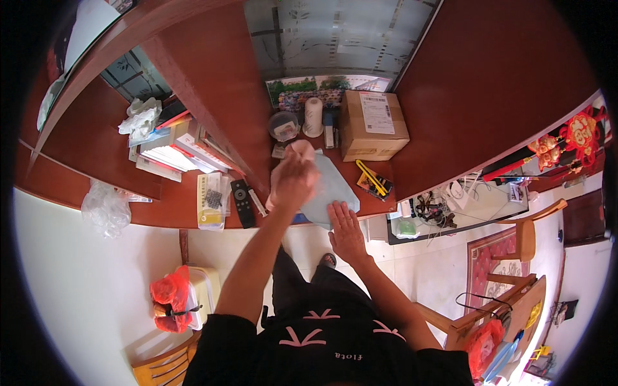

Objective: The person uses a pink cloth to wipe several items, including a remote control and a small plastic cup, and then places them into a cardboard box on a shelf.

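Note:
My left hand (292, 182) is closed on a pink cloth (301, 148), which lies bunched over the left part of a pale blue-grey flat sheet (333, 181) on the reddish-brown wooden shelf. The hand is slightly blurred. My right hand (345, 230) rests with its fingers flat on the sheet's near right corner, at the shelf's front edge, and holds nothing. Something blue shows in part beneath the sheet's near edge. What the sheet is made of I cannot tell.
Behind stand a cardboard box (374, 125), a white roll (313, 118) and a round clear container (283, 126). A yellow utility knife (372, 176) lies to the right. A black remote control (242, 203), a syringe (257, 201) and books (178, 149) are on the left.

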The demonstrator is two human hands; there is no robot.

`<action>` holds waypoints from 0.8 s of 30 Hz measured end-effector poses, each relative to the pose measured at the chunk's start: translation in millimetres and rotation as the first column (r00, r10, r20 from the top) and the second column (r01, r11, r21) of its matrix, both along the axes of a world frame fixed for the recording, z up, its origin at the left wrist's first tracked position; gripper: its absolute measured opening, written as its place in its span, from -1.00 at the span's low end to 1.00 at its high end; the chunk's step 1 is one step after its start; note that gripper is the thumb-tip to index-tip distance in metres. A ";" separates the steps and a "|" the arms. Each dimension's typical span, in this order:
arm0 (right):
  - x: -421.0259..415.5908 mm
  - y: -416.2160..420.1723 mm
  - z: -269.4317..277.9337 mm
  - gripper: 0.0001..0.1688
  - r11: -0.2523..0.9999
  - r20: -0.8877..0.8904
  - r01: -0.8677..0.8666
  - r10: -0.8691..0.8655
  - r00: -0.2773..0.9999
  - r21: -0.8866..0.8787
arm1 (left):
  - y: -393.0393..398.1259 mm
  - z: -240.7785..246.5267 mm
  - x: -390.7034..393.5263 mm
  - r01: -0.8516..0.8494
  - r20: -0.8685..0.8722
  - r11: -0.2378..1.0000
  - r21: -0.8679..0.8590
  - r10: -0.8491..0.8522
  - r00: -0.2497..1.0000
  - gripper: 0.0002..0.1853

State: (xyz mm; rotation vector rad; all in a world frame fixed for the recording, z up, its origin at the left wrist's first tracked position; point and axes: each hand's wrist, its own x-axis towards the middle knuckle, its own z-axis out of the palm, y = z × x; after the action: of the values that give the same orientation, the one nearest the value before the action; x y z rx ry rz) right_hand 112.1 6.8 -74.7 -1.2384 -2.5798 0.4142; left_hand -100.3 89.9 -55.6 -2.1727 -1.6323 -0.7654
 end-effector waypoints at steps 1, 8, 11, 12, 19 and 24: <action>0.1 0.9 0.1 -0.07 1.000 0.011 0.000 0.000 1.000 -0.005 | 8.9 3.0 -11.8 0.032 0.012 0.999 0.015 -0.033 0.999 -0.77; 0.0 0.2 -3.2 -0.09 0.998 0.111 -0.005 0.012 0.994 -0.060 | -13.3 3.5 39.0 0.174 0.324 0.797 -0.579 0.029 0.946 -0.64; 5.8 0.2 -19.6 -0.19 0.994 0.207 0.006 0.016 0.978 -0.105 | -21.9 19.1 70.0 0.354 0.376 0.851 -0.388 -0.205 0.904 -0.69; 5.3 -0.2 -17.9 -0.19 0.998 0.160 0.014 -0.003 0.987 -0.067 | -22.9 28.8 73.3 0.405 0.351 0.881 -0.246 -0.309 0.884 -0.76; 0.1 4.9 0.5 -0.03 1.000 -0.009 0.001 -0.001 1.000 -0.023 | 41.0 -23.5 31.6 -0.066 0.115 0.932 -0.357 0.114 0.987 -0.71; 2.1 3.5 -11.4 -0.04 1.000 0.060 -0.004 0.003 0.998 0.018 | 13.7 -9.4 53.8 0.144 0.229 0.731 -0.666 0.017 0.973 -0.69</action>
State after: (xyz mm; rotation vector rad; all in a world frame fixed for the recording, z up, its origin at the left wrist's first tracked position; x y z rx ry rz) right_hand 114.2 10.3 -86.2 -1.2586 -2.6298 0.3594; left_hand -46.5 103.6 -65.0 -2.7193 -2.2350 -0.4658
